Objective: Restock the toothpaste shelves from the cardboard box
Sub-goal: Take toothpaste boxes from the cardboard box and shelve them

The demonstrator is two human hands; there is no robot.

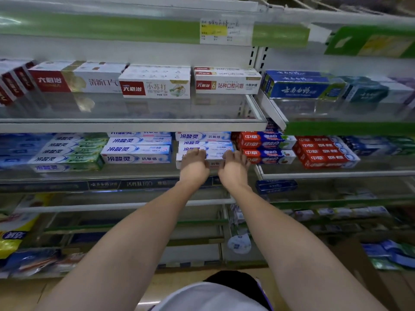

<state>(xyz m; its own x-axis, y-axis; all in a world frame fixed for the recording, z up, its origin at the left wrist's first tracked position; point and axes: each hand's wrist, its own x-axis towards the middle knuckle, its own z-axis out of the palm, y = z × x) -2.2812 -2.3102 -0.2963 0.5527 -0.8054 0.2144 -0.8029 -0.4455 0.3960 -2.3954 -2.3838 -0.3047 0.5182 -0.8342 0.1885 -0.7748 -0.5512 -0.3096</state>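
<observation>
White-and-blue toothpaste box [215, 156] near shelf [134, 176] front edge, left hand [194, 163] and right hand [233, 166] fingers curled round its ends, lettering partly hidden

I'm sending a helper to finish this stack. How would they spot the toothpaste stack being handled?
Find the middle shelf. Both hands, left hand and right hand, rest on the white-and-blue stack there. It sits just left of the red boxes.
</observation>
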